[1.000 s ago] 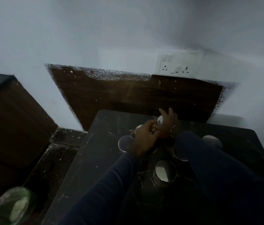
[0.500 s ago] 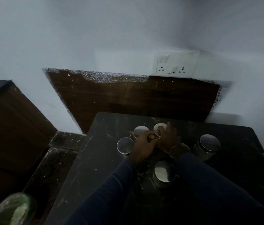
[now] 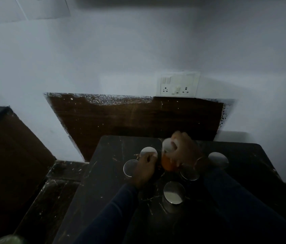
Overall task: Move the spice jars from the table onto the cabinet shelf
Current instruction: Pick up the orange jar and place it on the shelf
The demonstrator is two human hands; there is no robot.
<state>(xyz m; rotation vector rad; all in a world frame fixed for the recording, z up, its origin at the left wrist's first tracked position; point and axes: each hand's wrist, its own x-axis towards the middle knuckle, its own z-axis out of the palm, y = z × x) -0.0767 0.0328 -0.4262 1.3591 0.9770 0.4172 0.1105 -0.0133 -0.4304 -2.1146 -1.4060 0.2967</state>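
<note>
Table (image 3: 107, 199) beneath both hands carries five metal-lidded spice jars (image 3: 174, 191): two just beyond the left hand (image 3: 144, 170), three on the near side of the right hand (image 3: 184, 150). No shelf shows, so I judge nearly everything remains to be moved. That right hand grips a sixth, orange-filled jar (image 3: 167, 164), tilted, between the hands. Whether the left hand's fingers hold anything I cannot tell.
</note>
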